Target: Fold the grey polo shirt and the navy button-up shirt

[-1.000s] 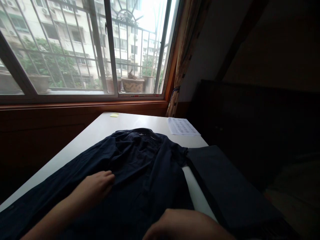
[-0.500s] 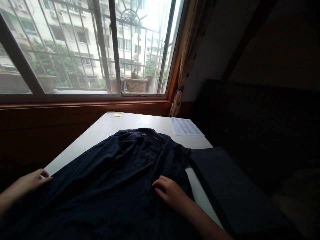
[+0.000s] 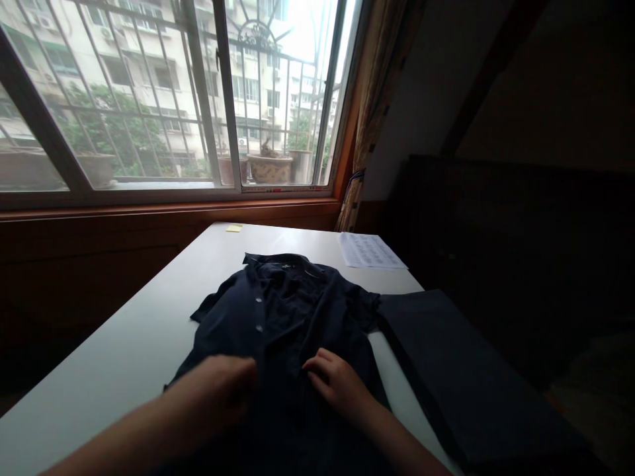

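Observation:
A dark navy button shirt (image 3: 282, 307) lies on the white table (image 3: 124, 344), collar toward the window. Its left side is folded in over the middle, and small buttons show along the fold. My left hand (image 3: 218, 390) sits on the near part of that folded side; it is smeared by motion, so its fingers cannot be read. Just to its right, my right hand (image 3: 337, 383) rests flat on the shirt with its fingers stretched out and holds nothing.
A dark flat cloth (image 3: 446, 357) hangs over the table's right edge. A printed sheet of paper (image 3: 370, 251) and a yellow sticky note (image 3: 233, 228) lie at the far end. Beyond are a barred window (image 3: 198, 99) and a curtain (image 3: 370, 112).
My left hand went from the table's left edge to the middle, bringing the shirt's left side over onto the body. My right hand stayed pressed on the shirt.

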Demonstrator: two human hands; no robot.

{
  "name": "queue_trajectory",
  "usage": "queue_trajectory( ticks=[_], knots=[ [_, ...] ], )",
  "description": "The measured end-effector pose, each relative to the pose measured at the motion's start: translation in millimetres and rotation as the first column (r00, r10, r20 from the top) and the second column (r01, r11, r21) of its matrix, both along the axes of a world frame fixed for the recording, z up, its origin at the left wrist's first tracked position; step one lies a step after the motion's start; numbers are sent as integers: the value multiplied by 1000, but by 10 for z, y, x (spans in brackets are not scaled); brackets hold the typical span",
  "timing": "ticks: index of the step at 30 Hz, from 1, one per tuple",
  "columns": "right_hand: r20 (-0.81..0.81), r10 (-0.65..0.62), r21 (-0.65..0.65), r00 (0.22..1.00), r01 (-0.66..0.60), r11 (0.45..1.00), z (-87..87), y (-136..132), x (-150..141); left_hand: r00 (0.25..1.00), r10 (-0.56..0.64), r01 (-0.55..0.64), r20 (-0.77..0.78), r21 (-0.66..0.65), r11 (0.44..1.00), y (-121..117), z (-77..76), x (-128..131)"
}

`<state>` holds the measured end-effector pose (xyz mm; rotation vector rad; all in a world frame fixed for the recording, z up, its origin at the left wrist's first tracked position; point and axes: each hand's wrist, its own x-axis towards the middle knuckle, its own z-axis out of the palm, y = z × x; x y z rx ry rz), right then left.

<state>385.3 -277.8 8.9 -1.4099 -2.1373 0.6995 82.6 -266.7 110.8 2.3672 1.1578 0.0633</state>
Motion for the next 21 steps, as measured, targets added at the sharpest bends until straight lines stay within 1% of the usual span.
queue_trajectory(
  ticks=[1,2,3,4,5,6,8,9,10,11,13,15,17,19,21],
  knots=[
    [-7,4,2,1000,-4,1000,-4,-1,7,987,-155,152,-42,-50,987,-133,-77,190],
    [-14,5,4,1000,-5,1000,-8,-4,15,954,-285,280,-93,-67,958,-235,-144,334],
    [-18,5,6,1000,-5,1000,-12,-10,22,920,-378,372,-102,-73,925,-298,-193,431],
    [-20,1,9,1000,-1,1000,-17,-16,28,902,-422,417,-92,-66,907,-317,-222,481],
    [-20,-3,12,1000,4,1000,-20,-24,32,906,-419,417,-59,-38,908,-292,-234,491],
    [-18,-6,16,1000,7,1000,-24,-31,33,925,-379,379,-11,6,925,-229,-238,465],
    [-2,-2,36,1000,2,999,-33,-42,28,968,-242,231,73,131,964,-28,-267,337],
    [14,1,55,1000,-2,999,-37,-46,21,980,-177,154,95,210,966,82,-314,246],
    [35,4,80,999,-6,997,-41,-49,13,987,-121,86,103,292,952,181,-388,145],
    [61,3,109,998,-10,994,-46,-52,4,992,-71,27,106,374,927,258,-490,38],
    [121,-2,164,993,-18,986,-52,-62,-13,996,18,-56,82,494,868,321,-748,-169],
    [171,-3,196,985,-31,980,-52,-81,-24,995,90,-102,49,550,829,264,-1010,-339],
    [203,6,202,979,-47,978,-42,-113,-26,991,132,-124,26,564,816,128,-1201,-456],
    [220,24,199,975,-69,978,-20,-157,-21,989,146,-127,11,561,818,-29,-1295,-532],
    [226,59,189,972,-103,977,3,-214,-11,988,152,-119,-16,546,830,-171,-1319,-598]
  ],
)
